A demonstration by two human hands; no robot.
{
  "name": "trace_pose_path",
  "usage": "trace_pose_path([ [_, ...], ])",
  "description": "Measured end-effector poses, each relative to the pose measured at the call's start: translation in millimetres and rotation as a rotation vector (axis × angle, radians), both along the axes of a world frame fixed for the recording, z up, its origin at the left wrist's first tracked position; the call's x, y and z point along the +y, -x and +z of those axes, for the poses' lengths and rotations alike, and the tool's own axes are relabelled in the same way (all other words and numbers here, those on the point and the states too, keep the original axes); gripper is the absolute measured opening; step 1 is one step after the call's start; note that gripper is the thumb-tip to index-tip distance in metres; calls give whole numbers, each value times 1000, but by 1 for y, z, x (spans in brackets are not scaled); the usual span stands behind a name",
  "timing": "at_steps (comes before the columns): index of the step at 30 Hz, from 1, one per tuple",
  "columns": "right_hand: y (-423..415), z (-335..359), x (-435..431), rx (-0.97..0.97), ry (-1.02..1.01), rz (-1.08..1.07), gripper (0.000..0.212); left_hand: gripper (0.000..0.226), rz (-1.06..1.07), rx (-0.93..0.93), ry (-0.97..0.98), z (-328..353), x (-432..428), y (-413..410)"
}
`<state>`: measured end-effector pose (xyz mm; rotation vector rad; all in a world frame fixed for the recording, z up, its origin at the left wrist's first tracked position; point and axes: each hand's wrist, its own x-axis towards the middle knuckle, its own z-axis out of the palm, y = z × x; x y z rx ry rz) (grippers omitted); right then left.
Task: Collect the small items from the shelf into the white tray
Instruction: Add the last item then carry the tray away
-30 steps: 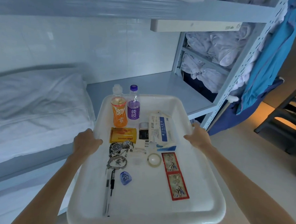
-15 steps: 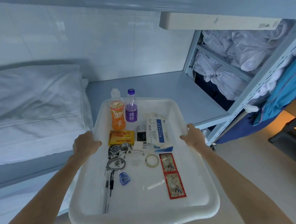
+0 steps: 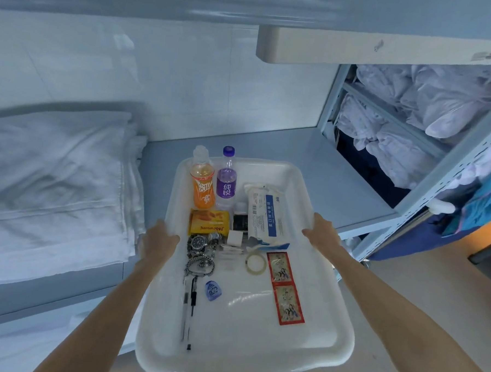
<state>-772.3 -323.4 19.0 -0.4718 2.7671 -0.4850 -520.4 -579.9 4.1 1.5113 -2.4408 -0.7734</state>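
Two hands: both grasping the white tray [image 3: 323, 357] by its long side rims
left hand [image 3: 157, 242]: clamped on the left rim, centre-left of frame, fingers curled over the edge
right hand [image 3: 321, 232]: clamped on the right rim, centre-right of frame
tray position: lower centre of frame, far end over the grey shelf [image 3: 325, 161]; cannot tell whether it rests on it
far left of tray: orange drink bottle [image 3: 202, 182] and purple-label bottle [image 3: 226, 182], upright, side by side
far right of tray: white mask pack [image 3: 265, 215] with blue stripe, lying flat
mid tray: yellow packet [image 3: 209, 226], wristwatch [image 3: 198, 242], bracelet [image 3: 199, 266], clear tape roll [image 3: 255, 262]
near left: two pens [image 3: 189, 311] lying lengthwise, blue dental floss case [image 3: 212, 290] just beside them
right side: two red-framed photo cards [image 3: 286, 289] end to end
left of frame: bed with white folded sheets [image 3: 54, 181]
upper right: rack stuffed with white linen [image 3: 407, 120]
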Motion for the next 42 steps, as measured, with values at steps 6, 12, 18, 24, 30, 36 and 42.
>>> trace_pose_path([
  [6,40,0,-14,31,-64,16,44,22,14,7,67,-8,-8,37],
  [12,76,-5,-27,-63,-46,39,82,22,72,24,28,-14,-12,69],
  [18,55,3,-7,105,-239,331,77,22,96,-1,41,-16,-26,101],
  [24,4,11,51,-238,23,517,51,28,99,20,-2,-4,-24,139],
  [30,-11,11,83,-220,-77,448,56,38,-215,-9,329,21,26,120],
  [36,-19,6,84,25,-190,582,58,44,-809,-3,135,-6,137,33],
  [42,-22,1,91,48,-210,595,63,42,-900,-43,296,-14,141,26],
])
